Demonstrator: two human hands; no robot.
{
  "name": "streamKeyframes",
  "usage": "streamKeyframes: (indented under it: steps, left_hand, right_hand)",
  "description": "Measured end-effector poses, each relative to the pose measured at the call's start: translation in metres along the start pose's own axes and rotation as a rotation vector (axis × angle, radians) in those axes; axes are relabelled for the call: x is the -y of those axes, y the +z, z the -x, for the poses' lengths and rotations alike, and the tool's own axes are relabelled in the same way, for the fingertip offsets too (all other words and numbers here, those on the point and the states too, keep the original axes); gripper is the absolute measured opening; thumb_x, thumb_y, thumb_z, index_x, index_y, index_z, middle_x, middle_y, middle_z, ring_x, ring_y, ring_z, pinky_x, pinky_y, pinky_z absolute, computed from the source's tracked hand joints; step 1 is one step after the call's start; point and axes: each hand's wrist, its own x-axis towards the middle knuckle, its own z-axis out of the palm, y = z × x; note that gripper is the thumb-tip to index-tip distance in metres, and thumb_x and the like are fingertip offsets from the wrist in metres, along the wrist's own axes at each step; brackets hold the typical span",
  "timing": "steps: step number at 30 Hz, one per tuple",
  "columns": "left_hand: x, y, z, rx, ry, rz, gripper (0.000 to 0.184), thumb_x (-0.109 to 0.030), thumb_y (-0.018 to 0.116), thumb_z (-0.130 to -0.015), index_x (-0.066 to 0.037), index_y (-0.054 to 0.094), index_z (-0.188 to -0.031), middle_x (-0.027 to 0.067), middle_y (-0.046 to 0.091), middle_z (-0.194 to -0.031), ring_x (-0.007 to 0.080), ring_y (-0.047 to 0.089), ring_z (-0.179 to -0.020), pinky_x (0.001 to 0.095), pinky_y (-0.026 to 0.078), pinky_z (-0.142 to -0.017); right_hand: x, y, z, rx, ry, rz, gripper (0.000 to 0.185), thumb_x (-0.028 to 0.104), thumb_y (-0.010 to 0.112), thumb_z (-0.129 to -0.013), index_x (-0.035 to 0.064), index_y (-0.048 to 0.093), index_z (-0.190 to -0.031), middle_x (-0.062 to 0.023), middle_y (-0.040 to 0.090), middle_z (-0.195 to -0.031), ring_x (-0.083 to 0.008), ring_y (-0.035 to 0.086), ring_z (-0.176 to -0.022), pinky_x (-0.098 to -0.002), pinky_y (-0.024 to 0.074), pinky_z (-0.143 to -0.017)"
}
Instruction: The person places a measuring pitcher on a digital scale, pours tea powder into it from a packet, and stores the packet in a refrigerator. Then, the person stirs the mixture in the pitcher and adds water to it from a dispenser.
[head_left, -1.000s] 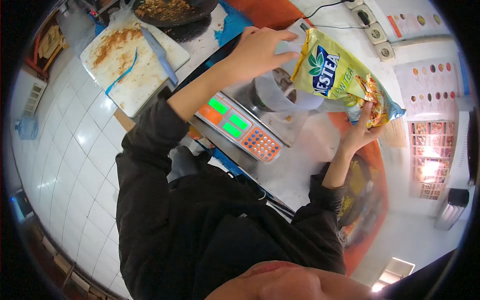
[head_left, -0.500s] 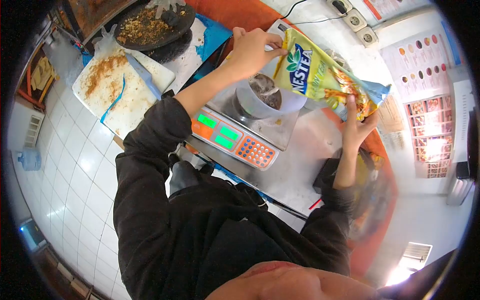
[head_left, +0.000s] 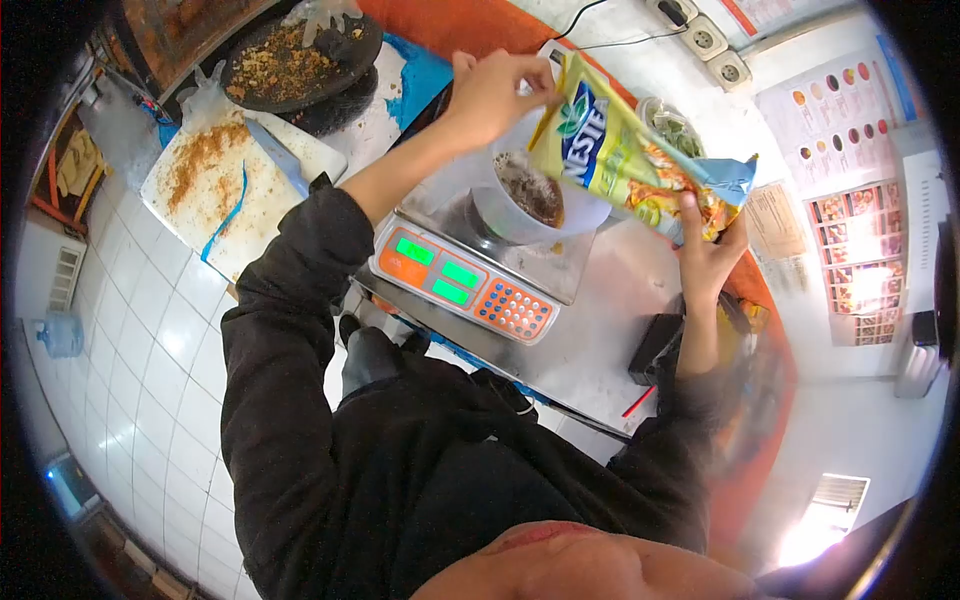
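A yellow-green Nestea tea packet [head_left: 615,150] hangs tilted between my hands, its left edge above a translucent plastic bowl [head_left: 585,215]. My left hand [head_left: 495,100] is closed in a pinch at the packet's upper left corner. Lower on the other side, my right hand [head_left: 712,250] grips the crumpled end, thumb on the front. Dark brown contents [head_left: 530,190] with a paler patch show inside the bowl. The bowl stands on the metal plate of an orange-and-white digital scale [head_left: 465,280] with lit green displays.
To the left lie a white cutting board [head_left: 205,190] with brown crumbs, a blue strip and a knife [head_left: 277,158]. Behind it is a dark round pan [head_left: 300,75] with crumbs. A black box [head_left: 657,348] sits at right; wall sockets [head_left: 703,38] are at the back.
The packet and both hands have shifted slightly left in view, and the packet's left edge sits a little lower. A container of green leaves behind the packet shows more clearly.
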Motion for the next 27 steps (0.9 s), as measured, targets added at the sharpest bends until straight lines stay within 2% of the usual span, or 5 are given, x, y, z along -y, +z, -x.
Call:
streamKeyframes:
  steps: [7, 17, 21, 23, 27]
  left_hand:
    - [0.021, 0.007, 0.003, 0.201, -0.082, 0.125, 0.023, -0.032, 0.068, -0.077, -0.010, 0.064, -0.079, -0.0059, 0.053, -0.060, 0.0047, 0.040, -0.057, 0.0267, 0.025, -0.063]
    - [0.020, 0.021, 0.009, 0.135, -0.073, 0.177, 0.020, -0.030, 0.069, -0.077, -0.011, 0.063, -0.082, -0.0080, 0.053, -0.062, 0.0047, 0.039, -0.056, 0.0279, 0.024, -0.068]
    - [0.024, 0.023, -0.001, 0.183, -0.112, 0.173, 0.022, -0.031, 0.069, -0.077, -0.011, 0.063, -0.084, -0.0078, 0.054, -0.064, 0.0055, 0.042, -0.056, 0.0302, 0.024, -0.071]
    - [0.018, 0.029, 0.010, 0.039, 0.065, 0.092, 0.021, -0.029, 0.068, -0.077, -0.009, 0.062, -0.080, -0.0071, 0.052, -0.061, 0.0058, 0.040, -0.055, 0.0281, 0.026, -0.065]
    - [0.018, 0.024, 0.000, 0.109, -0.059, 0.199, 0.021, -0.027, 0.068, -0.078, -0.008, 0.059, -0.076, -0.0069, 0.051, -0.059, 0.0056, 0.040, -0.055, 0.0274, 0.026, -0.064]
  right_hand:
    - [-0.007, 0.003, -0.006, 0.031, -0.035, 0.079, 0.029, 0.018, 0.066, -0.082, -0.0040, 0.056, -0.098, -0.0067, 0.062, -0.083, -0.0098, 0.054, -0.077, -0.0253, 0.0443, -0.071]
    - [-0.007, 0.000, -0.012, -0.175, 0.006, -0.005, 0.026, 0.017, 0.063, -0.084, -0.0036, 0.054, -0.098, -0.0051, 0.059, -0.085, -0.0105, 0.051, -0.077, -0.0249, 0.0428, -0.070]
    - [-0.004, -0.001, -0.008, -0.046, -0.054, 0.079, 0.021, 0.014, 0.063, -0.084, -0.0026, 0.054, -0.093, -0.0045, 0.058, -0.082, -0.0080, 0.050, -0.073, -0.0232, 0.0425, -0.065]
    - [-0.003, -0.006, -0.012, -0.102, -0.046, 0.042, 0.021, 0.014, 0.064, -0.083, -0.0027, 0.055, -0.094, -0.0038, 0.058, -0.080, -0.0075, 0.050, -0.072, -0.0229, 0.0427, -0.064]
    - [-0.003, -0.002, -0.013, -0.048, -0.045, 0.046, 0.021, 0.014, 0.064, -0.084, -0.0033, 0.055, -0.092, -0.0022, 0.058, -0.076, -0.0082, 0.050, -0.068, -0.0231, 0.0429, -0.062]
